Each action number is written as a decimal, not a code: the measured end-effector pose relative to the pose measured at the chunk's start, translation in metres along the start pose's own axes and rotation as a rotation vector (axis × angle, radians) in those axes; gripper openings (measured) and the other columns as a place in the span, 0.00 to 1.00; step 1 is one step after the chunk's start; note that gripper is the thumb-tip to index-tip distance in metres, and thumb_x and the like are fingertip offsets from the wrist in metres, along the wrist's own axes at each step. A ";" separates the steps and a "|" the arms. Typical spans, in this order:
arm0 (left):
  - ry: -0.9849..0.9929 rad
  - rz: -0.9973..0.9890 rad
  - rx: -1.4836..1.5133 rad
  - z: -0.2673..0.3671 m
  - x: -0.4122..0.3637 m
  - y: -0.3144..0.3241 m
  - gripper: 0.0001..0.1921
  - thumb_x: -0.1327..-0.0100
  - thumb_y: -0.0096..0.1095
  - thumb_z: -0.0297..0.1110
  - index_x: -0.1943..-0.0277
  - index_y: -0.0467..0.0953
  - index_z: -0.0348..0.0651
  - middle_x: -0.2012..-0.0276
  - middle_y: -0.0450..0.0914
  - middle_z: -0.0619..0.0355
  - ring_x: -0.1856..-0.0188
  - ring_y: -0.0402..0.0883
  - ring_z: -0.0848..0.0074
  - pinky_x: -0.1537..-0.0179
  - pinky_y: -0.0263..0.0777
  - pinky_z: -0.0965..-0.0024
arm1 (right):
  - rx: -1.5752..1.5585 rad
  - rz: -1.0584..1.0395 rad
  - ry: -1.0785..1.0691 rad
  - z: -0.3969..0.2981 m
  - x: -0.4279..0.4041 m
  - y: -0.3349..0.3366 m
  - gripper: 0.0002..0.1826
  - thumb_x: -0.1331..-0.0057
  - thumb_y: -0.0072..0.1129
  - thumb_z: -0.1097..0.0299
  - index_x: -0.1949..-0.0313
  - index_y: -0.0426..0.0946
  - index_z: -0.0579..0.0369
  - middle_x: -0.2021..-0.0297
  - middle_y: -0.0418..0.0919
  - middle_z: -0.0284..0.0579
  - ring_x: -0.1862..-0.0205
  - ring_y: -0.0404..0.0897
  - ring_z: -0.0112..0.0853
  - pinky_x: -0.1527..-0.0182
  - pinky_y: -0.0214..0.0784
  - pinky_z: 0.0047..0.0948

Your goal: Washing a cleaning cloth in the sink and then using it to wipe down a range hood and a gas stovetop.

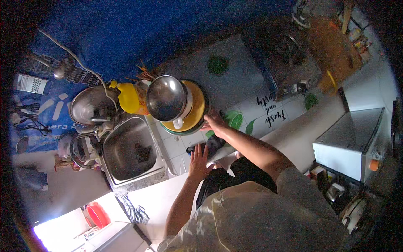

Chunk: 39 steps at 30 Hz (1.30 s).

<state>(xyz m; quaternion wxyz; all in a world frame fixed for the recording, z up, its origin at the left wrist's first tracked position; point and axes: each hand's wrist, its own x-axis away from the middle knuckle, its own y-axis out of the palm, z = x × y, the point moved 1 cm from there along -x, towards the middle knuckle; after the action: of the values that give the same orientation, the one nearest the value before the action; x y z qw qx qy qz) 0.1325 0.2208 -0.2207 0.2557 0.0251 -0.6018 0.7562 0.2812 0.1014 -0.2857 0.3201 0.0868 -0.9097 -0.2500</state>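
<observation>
My right hand [216, 124] has its fingers at the right rim of a round yellow dish [197, 104] with a green edge. On that dish rests a shiny metal bowl [166, 98], and a white handle [178, 123] sticks out from under the bowl. Below, my left hand [199, 167] is spread flat, its fingertips by a dark object [217, 144] at the front of the counter. What that dark object is cannot be made out, and my left hand grips nothing visible.
Left of the dish are a yellow bottle [128, 98], a steel sink [130, 151] with a faucet [75, 149] and a metal pan [91, 105]. A gas stove [286, 53] stands at the back right. A white boxy appliance [343, 151] is at the right.
</observation>
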 end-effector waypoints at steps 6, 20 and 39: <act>-0.011 -0.042 -0.057 0.004 -0.005 0.004 0.50 0.51 0.61 0.52 0.35 0.39 0.38 0.37 0.42 0.34 0.36 0.45 0.45 0.38 0.44 0.48 | 0.454 0.346 -0.234 0.019 -0.040 -0.011 0.30 0.37 0.47 0.57 0.41 0.49 0.57 0.50 0.65 0.52 0.58 0.75 0.40 0.73 0.77 0.38; -0.063 0.106 -0.003 0.008 -0.011 0.011 0.38 0.48 0.59 0.52 0.35 0.50 0.61 0.36 0.41 0.35 0.35 0.43 0.46 0.39 0.43 0.44 | 0.147 0.437 -0.235 -0.112 -0.003 -0.108 0.20 0.36 0.45 0.55 0.52 0.65 0.56 0.62 0.70 0.44 0.64 0.75 0.33 0.67 0.78 0.37; -0.086 0.296 0.062 -0.042 -0.041 -0.003 0.29 0.43 0.55 0.49 0.38 0.56 0.69 0.36 0.44 0.41 0.34 0.44 0.52 0.37 0.41 0.48 | 1.675 -0.549 -0.756 -0.031 0.082 -0.009 0.34 0.44 0.54 0.68 0.39 0.54 0.55 0.35 0.48 0.44 0.34 0.47 0.37 0.35 0.33 0.50</act>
<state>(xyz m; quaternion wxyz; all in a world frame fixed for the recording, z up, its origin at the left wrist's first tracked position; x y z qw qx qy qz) 0.1811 0.2455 -0.2438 0.1144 -0.0235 -0.5858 0.8020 0.2367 0.0552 -0.2257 -0.2302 0.4113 -0.7841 0.4039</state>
